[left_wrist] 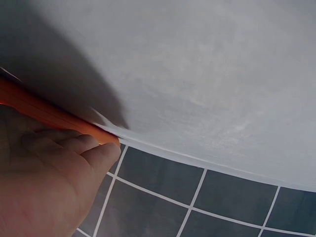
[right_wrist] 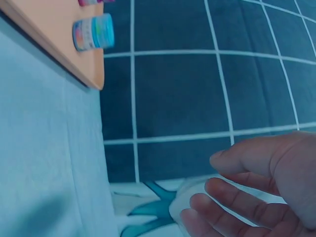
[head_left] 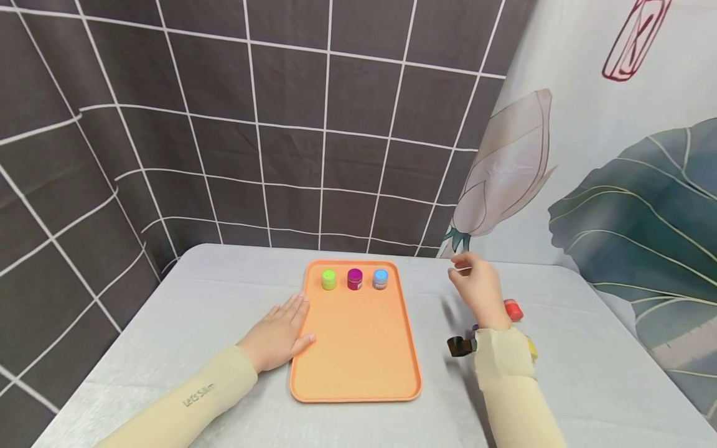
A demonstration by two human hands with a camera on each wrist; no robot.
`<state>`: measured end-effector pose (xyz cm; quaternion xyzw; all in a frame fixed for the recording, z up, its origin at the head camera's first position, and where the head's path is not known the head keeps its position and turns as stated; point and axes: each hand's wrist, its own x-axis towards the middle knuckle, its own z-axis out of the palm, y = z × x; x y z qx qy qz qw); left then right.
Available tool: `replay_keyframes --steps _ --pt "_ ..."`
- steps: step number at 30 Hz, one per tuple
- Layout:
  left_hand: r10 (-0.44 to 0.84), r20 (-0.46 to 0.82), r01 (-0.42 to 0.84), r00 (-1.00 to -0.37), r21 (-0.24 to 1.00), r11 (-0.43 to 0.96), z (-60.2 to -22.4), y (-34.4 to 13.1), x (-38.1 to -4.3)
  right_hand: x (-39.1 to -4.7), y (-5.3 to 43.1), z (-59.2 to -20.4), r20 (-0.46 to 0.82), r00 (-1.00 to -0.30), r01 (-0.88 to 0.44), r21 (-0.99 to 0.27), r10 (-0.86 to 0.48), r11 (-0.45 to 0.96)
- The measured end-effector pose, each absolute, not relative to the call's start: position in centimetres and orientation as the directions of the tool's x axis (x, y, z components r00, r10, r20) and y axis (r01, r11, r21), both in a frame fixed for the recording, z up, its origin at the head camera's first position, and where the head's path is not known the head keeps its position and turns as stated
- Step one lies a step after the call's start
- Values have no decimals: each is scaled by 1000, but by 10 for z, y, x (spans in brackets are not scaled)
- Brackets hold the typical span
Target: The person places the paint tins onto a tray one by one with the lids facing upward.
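An orange tray (head_left: pixel 358 348) lies on the grey-white table, with a green jar (head_left: pixel 328 279), a purple jar (head_left: pixel 355 279) and a blue jar (head_left: pixel 380 279) in a row at its far end. My left hand (head_left: pixel 278 336) rests on the tray's left rim, fingers stretched forward and thumb over the edge. In the left wrist view its fingers lie along the orange rim (left_wrist: pixel 54 114). To the right of the tray, my right hand (head_left: pixel 476 287) is raised above the table with fingers loosely bent. Nothing shows between its thumb and fingers (right_wrist: pixel 222 192) in the right wrist view.
Near the right forearm lie a red jar (head_left: pixel 513 310), a dark brown object (head_left: pixel 460 346) and a yellow item (head_left: pixel 532 348), partly covered by the sleeve. A dark grid-patterned curtain (head_left: pixel 291 155) hangs behind the table (head_left: pixel 224 286), beside a flower-printed white one (head_left: pixel 588 155).
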<state>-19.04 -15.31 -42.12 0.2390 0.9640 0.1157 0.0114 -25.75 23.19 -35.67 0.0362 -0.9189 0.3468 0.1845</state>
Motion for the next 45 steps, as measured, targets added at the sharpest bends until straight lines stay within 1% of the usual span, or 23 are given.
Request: replay_keyframes --steps 8,13,16,23,31,38,45 --pt "465 40 460 -885 241 855 -420 -153 -190 -252 249 -358 338 -930 -112 -630 141 769" --pt "467 39 461 -884 252 851 -421 -153 -190 -252 259 -362 274 -943 -28 -630 188 776" --pt "466 40 461 -884 247 853 -421 -153 -191 -253 264 -366 257 -942 6 -628 215 778" --pt "468 46 463 -883 255 849 -420 -153 -191 -255 271 -372 134 -954 132 -617 269 776" --pt "470 43 464 -882 260 847 -420 -153 -190 -256 276 -377 50 -964 182 -594 261 784" --pt "470 40 464 -882 252 849 -422 -154 -192 -259 278 -383 22 -969 184 -598 246 780" --pt "469 42 464 -882 248 850 -422 -154 -192 -258 278 -385 -19 -962 229 -600 272 767"
